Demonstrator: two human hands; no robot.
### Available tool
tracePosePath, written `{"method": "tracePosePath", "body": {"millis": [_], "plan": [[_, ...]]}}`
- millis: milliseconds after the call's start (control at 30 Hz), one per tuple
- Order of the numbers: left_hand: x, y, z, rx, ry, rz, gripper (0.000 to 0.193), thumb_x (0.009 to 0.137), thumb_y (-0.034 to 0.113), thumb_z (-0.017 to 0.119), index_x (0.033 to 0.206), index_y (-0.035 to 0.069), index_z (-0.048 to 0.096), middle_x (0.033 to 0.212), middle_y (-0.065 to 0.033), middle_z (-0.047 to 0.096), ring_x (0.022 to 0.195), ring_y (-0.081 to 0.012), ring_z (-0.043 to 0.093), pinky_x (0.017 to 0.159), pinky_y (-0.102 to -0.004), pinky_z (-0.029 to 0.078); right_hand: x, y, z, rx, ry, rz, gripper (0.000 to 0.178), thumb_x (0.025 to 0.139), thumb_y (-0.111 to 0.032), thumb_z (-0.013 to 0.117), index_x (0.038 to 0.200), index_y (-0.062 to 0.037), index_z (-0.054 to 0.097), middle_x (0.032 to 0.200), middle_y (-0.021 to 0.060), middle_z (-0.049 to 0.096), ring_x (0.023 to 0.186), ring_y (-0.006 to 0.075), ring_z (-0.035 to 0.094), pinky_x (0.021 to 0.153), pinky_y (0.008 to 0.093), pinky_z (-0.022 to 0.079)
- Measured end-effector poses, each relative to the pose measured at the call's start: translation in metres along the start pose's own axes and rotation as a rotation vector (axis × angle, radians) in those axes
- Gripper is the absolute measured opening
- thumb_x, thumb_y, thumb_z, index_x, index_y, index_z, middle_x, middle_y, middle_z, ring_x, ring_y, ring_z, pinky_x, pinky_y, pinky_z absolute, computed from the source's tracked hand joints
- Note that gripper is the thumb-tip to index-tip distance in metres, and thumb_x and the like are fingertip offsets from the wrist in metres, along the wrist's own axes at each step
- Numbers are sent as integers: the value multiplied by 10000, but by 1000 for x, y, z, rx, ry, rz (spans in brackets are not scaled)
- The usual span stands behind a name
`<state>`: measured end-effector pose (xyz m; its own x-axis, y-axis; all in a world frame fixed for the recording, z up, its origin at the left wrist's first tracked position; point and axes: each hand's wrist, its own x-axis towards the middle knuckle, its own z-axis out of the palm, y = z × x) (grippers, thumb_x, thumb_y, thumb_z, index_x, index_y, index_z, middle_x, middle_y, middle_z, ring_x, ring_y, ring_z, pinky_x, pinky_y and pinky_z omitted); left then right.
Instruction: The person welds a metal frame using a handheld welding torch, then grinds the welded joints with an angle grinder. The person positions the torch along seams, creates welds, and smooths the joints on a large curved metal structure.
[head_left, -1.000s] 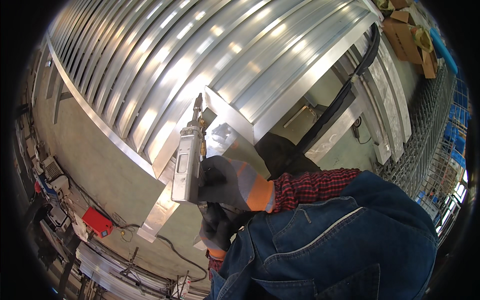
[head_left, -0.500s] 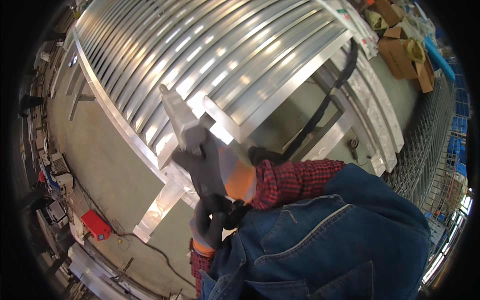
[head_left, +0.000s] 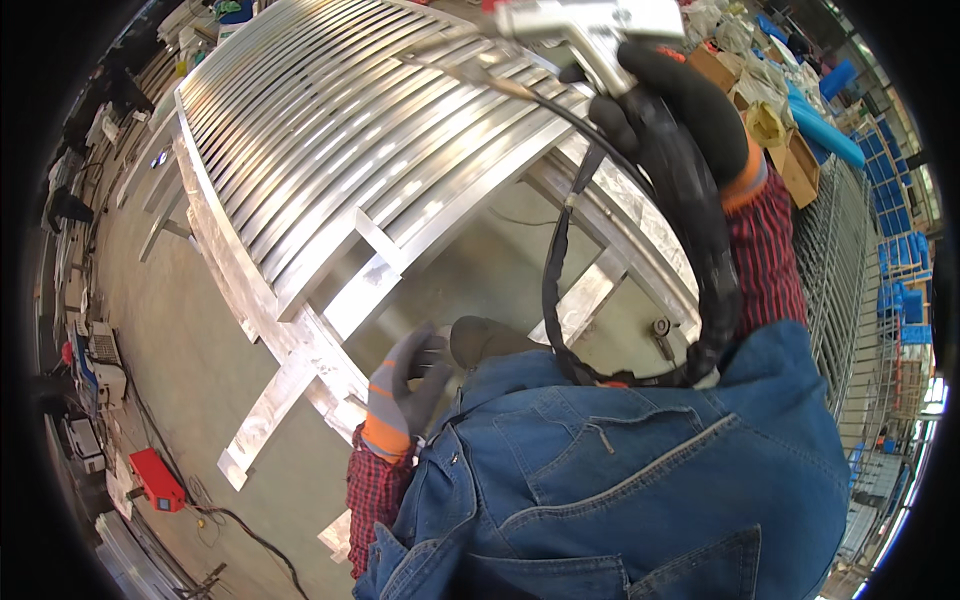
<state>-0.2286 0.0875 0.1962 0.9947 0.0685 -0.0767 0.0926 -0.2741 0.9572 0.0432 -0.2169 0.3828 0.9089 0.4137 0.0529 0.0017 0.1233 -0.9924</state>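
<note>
My right hand [head_left: 690, 110], in a dark glove with an orange cuff, is raised at the upper right. It is closed round the grip of a silver welding gun [head_left: 590, 40], which lies sideways above the metal panel. A thick black sheathed cable [head_left: 690, 220] drops from the gun and loops down by my lap. My left hand [head_left: 412, 385], in a grey and orange glove, is low near my body, its fingers apart and loosely bent with nothing in them. Ahead lies a slatted aluminium panel [head_left: 330, 150], with a short flat bar [head_left: 378, 242] at its near edge.
Metal supports [head_left: 270, 410] stick out beneath the panel on the left and right. A red box [head_left: 157, 480] with a cable stands on the floor at left. Cardboard boxes [head_left: 795, 170] and wire mesh [head_left: 835, 270] are at the right.
My hands were close together near the panel's corner. My right hand has swung up and right with the welding gun; my left hand has come away, its fingers apart.
</note>
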Motion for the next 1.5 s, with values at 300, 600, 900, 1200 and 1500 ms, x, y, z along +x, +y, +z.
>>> {"method": "tracePosePath", "body": {"millis": [300, 600, 900, 1200, 1500], "plan": [[69, -167, -110, -72, 465, -372, 403, 1086, 271, 702, 1390, 8, 693, 1123, -55, 762, 947, -136, 698, 794, -292, 560, 35, 71, -34, 347, -115, 470, 391, 1139, -265, 582, 1345, 59, 655, 1122, 162, 783, 874, 173, 772, 809, 269, 642], [248, -290, -208, 778, 913, -288, 444, 1061, 300, 703, 1401, 15, 691, 1387, -244, 701, 1274, -407, 672, 1106, -470, 542, 170, 221, 26, 513, -163, 933, 377, 1114, -342, 635, 1188, 9, 751, 939, 103, 795, 758, 164, 746, 664, 295, 618], [278, -287, -174, 1196, 879, -160, 436, 1103, 315, 604, 1438, 40, 661, 1496, -232, 621, 1382, -427, 590, 1163, -515, 485, 195, 285, 73, 298, -116, 1118, 503, 1140, -428, 557, 1126, 29, 766, 789, 115, 751, 670, 177, 719, 616, 294, 584], [280, -290, -174, 1168, 910, -184, 434, 1110, 305, 599, 1434, 20, 649, 1468, -258, 641, 1394, -432, 591, 1175, -522, 481, 211, 280, 92, 34, -262, 854, 586, 1104, -523, 587, 942, 11, 765, 771, 108, 735, 654, 189, 698, 622, 334, 582], [283, -283, -173, 1120, 870, -141, 441, 1124, 308, 554, 1393, -25, 659, 1440, -277, 657, 1361, -443, 617, 1157, -528, 499, 216, 302, 91, 165, -244, 981, 533, 1096, -481, 628, 997, 26, 761, 802, 107, 734, 717, 179, 708, 681, 328, 579]]}}
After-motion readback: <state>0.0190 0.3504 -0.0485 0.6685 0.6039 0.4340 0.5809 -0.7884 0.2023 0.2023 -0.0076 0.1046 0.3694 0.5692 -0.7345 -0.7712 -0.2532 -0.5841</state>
